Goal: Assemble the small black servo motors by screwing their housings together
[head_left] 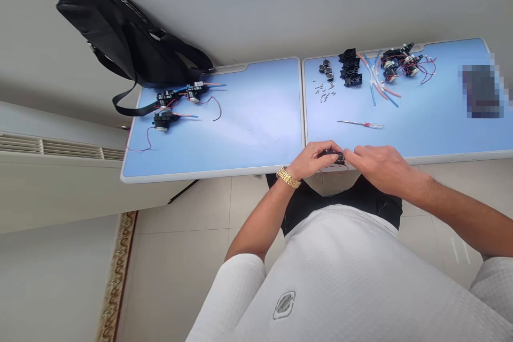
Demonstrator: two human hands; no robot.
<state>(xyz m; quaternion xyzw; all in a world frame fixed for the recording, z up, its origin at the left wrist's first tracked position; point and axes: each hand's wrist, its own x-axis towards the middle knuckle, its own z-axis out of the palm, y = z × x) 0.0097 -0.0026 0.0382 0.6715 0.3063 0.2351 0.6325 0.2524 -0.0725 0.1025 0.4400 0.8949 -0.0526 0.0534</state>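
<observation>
At the table's near edge, my left hand [316, 159] is closed around a small black plastic part [340, 158] with a thin red wire hanging below it. Curled fingers of my right hand [374, 164] meet the part's right end; what they pinch, if anything, is hidden. Beyond my hands lies a screwdriver [366, 125] with a clear and red handle. Farther back are loose tiny screws [325, 91], several round black pieces [327, 69] and a column of black housings [351, 68].
Blue and orange tubes [379, 79] lie beside wired black assemblies [404, 63] at the back right. More wired assemblies [163, 119] sit on the left table [248, 133], near a black bag [132, 37]. A blurred dark object [483, 91] is far right. A seam divides the tables.
</observation>
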